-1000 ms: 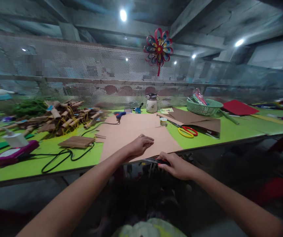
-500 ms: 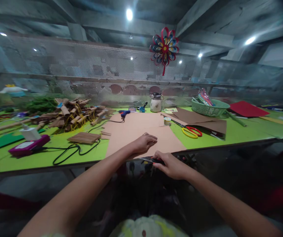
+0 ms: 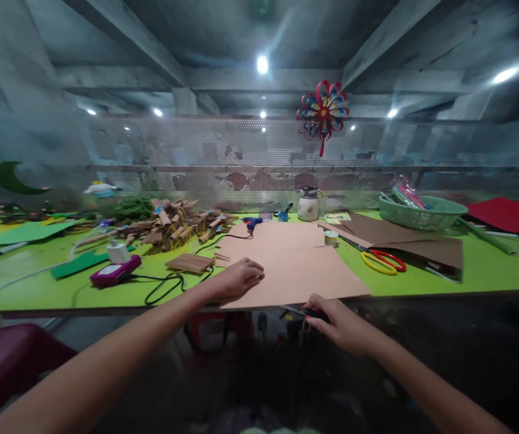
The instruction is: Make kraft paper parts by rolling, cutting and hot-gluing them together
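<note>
A large tan sheet of paper (image 3: 304, 271) lies flat at the table's front edge. My left hand (image 3: 241, 278) is over its left part, palm down, with the fingers loosely bent and nothing visible in them. Whether the fingertips touch the paper, I cannot tell. Just below the front edge, my right hand (image 3: 336, 322) is closed around a dark-handled bladed tool (image 3: 298, 311). Its thin metal blade points left, and the fingers cover much of the handle, so its exact kind is unclear.
Yellow-and-red-handled scissors (image 3: 379, 262) lie right of the paper, beside brown card (image 3: 404, 238) and a green basket (image 3: 422, 214). Leftward are a brown stack (image 3: 190, 263), a purple power block (image 3: 115, 271) with cables and rolled brown tubes (image 3: 173, 229). Behind sit a glue gun (image 3: 253, 223) and jar (image 3: 308, 207).
My view has swung left, shifting the table rightward in the picture. My left hand has moved left across the paper. My right hand keeps its grip on the bladed tool below the edge.
</note>
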The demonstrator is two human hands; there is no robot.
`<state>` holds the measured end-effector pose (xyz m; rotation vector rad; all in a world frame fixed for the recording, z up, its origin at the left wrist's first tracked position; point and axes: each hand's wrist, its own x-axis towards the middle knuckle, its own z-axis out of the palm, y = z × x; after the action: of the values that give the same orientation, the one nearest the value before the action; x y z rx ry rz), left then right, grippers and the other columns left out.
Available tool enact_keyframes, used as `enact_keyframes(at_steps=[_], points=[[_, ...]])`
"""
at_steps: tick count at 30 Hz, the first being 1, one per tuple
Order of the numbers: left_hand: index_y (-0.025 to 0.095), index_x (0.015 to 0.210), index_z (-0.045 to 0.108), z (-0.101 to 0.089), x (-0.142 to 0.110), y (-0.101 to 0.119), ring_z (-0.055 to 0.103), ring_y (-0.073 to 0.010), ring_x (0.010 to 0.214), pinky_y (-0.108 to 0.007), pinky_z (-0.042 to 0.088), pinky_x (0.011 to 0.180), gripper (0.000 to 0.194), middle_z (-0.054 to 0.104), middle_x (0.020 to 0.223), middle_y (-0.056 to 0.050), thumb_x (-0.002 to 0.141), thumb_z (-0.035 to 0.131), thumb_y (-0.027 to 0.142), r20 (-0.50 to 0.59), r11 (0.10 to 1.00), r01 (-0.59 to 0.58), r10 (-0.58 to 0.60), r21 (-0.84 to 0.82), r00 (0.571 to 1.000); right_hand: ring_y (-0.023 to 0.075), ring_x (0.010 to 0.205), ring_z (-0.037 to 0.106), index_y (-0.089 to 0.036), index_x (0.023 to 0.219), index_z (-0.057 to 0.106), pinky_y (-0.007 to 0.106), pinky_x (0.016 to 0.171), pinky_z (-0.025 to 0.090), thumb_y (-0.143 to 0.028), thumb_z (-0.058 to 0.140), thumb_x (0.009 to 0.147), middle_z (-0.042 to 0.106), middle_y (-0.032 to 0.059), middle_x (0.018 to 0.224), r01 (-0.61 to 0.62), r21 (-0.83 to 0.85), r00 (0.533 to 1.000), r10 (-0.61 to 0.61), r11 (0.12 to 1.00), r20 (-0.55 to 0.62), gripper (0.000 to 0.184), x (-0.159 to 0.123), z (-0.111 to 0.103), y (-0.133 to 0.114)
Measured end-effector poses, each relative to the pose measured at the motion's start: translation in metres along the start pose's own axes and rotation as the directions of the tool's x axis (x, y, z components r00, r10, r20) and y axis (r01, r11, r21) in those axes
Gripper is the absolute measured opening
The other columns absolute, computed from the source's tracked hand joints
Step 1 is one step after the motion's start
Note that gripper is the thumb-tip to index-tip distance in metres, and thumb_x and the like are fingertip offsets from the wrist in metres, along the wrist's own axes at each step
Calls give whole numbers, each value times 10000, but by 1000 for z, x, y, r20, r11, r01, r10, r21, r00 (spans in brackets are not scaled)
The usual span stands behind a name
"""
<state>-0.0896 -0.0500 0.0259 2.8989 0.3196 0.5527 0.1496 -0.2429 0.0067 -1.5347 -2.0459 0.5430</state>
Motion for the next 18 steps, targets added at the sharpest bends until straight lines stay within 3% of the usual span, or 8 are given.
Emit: enact_keyframes(at_steps=[4, 11, 18], points=[[204, 1141, 623, 5, -17, -8, 506, -191, 1054, -350, 389, 919, 364, 614, 1143, -110, 941, 357, 351, -32, 999, 27, -26, 36, 999, 204, 929, 567, -214, 990, 528, 313, 797, 406, -310, 488, 877, 635, 62, 1001, -10, 11, 1000, 10, 1000, -8, 154, -1, 2, 0], [208, 1206, 582, 11, -14, -8, 476, -211, 1045, -368, 386, 911, 398, 584, 1170, -115, 949, 313, 349, 1, 994, 22, -22, 108, 1000, 188, 825, 571, -201, 943, 510, 273, 703, 391, -290, 484, 875, 637, 61, 919, 17, -54, 1000, -18, 998, -18, 115, 13, 13, -12], [210, 1222, 568, 9, -14, -8, 470, -212, 1044, -368, 369, 922, 410, 575, 1190, -112, 954, 289, 346, 35, 991, 17, -22, 131, 999, 199, 866, 577, -208, 977, 521, 277, 724, 392, -278, 481, 877, 643, 65, 950, 35, -28, 999, -36, 999, -22, 128, 12, 20, -14]])
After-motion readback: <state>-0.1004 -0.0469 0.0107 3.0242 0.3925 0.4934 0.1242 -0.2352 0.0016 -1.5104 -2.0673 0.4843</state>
